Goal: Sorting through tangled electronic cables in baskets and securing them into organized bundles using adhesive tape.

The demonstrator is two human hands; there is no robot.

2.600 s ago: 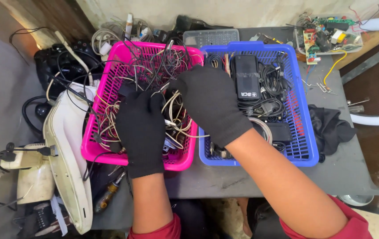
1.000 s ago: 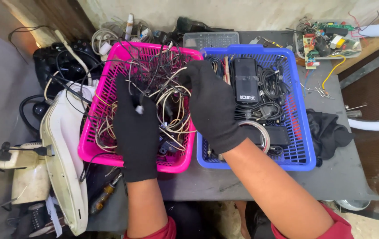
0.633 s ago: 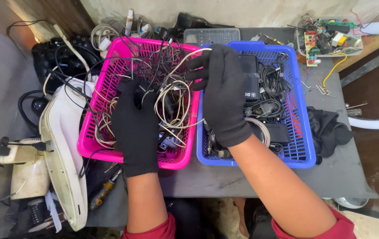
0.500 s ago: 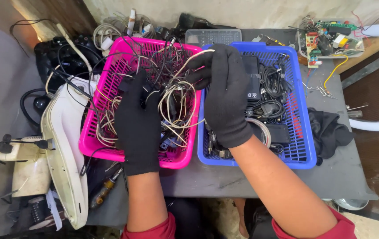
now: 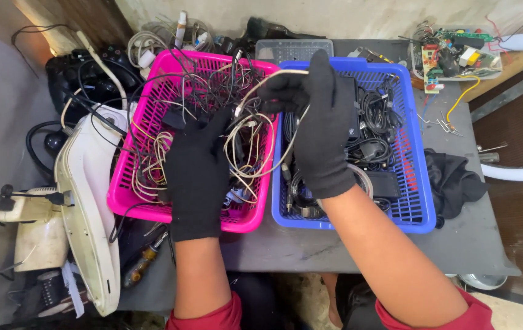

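Observation:
Both my hands wear black gloves. My left hand (image 5: pixel 197 165) rests palm down on the tangle of thin wires (image 5: pixel 151 153) inside the pink basket (image 5: pixel 128 201). My right hand (image 5: pixel 319 122) is raised over the gap between the two baskets and pinches a pale cable (image 5: pixel 255 122) that loops down into the pink basket. The blue basket (image 5: pixel 417 201) to the right holds black cables and adapters (image 5: pixel 377 122).
A white plastic shell (image 5: pixel 87 208) lies left of the pink basket. Black cords and a dark device (image 5: pixel 69 67) are at the back left. A circuit board (image 5: pixel 454 55) sits at the back right, a black cloth (image 5: pixel 451 183) beside the blue basket, a screwdriver (image 5: pixel 142 263) near the front.
My right hand has risen from the baskets and pulled a pale cable up out of the tangle. My left hand has stayed pressed on the wires in the pink basket.

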